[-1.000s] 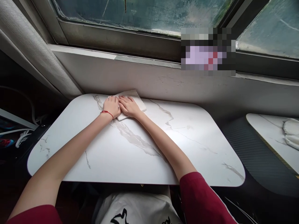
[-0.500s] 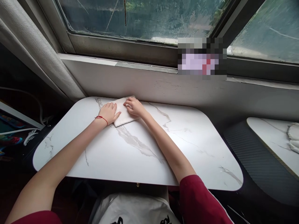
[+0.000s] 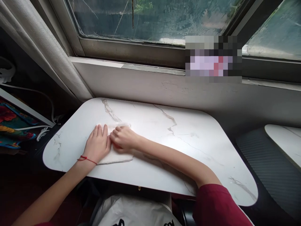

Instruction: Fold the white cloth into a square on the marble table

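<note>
In the head view, both hands are lying on a folded white cloth (image 3: 117,155) near the front left part of a white marble-pattern table (image 3: 178,147). The left hand (image 3: 97,145) is resting flat on the left side of the cloth, its fingers stretched out and held close together, palm down; a thin red string (image 3: 86,159) is sitting around its wrist. The right hand (image 3: 122,139) is touching the left one, with the fingers curled down and pressing on the top of the cloth; whether it is pinching the cloth, I cannot tell. Behind the table a grey window sill (image 3: 150,67) is running under a dirty window (image 3: 150,17). A dark red sleeve (image 3: 218,204) is covering the right upper arm.
</note>
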`<action>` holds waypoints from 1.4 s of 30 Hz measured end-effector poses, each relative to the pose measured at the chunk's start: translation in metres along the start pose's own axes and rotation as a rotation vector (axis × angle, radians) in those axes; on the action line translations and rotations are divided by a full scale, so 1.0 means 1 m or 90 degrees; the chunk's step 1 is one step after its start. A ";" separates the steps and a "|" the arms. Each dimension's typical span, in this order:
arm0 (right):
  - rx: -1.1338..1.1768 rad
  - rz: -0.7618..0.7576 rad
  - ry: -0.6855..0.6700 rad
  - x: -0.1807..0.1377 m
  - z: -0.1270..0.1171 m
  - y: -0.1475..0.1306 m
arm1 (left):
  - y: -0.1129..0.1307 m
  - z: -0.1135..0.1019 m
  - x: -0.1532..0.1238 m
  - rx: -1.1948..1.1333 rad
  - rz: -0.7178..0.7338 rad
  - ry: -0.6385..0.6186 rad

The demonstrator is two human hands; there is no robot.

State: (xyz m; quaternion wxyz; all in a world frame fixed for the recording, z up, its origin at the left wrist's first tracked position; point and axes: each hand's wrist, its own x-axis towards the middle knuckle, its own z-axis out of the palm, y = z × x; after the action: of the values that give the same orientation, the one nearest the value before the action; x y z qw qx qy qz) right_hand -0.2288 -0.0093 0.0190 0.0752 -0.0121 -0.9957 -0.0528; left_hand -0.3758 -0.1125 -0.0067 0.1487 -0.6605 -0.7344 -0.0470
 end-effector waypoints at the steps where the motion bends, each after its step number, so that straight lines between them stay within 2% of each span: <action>1: 0.000 -0.024 0.007 0.001 0.000 -0.008 | -0.003 0.001 -0.010 -0.015 0.000 0.003; 8: -0.001 -0.093 0.142 0.006 0.016 -0.051 | -0.023 -0.004 -0.059 -0.085 -0.030 0.025; 11: -0.013 -0.042 0.182 0.004 0.020 -0.070 | -0.024 -0.007 -0.071 -0.106 -0.048 0.044; 15: -0.079 0.072 0.217 -0.003 0.025 -0.095 | -0.020 -0.005 -0.076 -0.142 -0.018 0.065; 19: -0.056 0.102 0.199 -0.002 0.026 -0.097 | -0.023 0.001 -0.071 -0.147 0.025 0.059; 24: 0.047 0.095 0.138 0.011 0.025 -0.062 | -0.037 0.011 -0.051 -0.134 0.035 0.065; 28: 0.072 0.107 0.154 0.018 0.034 -0.039 | -0.046 0.018 -0.024 -0.133 0.041 0.033; 34: 0.030 0.140 0.166 0.021 0.043 -0.018 | -0.049 0.022 0.023 -0.125 0.058 -0.008; 42: 0.007 0.238 0.078 0.033 0.035 0.010 | -0.053 0.035 0.082 -0.101 0.089 -0.050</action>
State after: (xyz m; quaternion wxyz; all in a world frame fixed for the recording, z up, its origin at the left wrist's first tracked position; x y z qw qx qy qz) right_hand -0.2659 0.0047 -0.0099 0.1442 -0.1931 -0.9700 -0.0329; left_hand -0.4399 -0.0317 -0.0101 0.0701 -0.7211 -0.6859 -0.0684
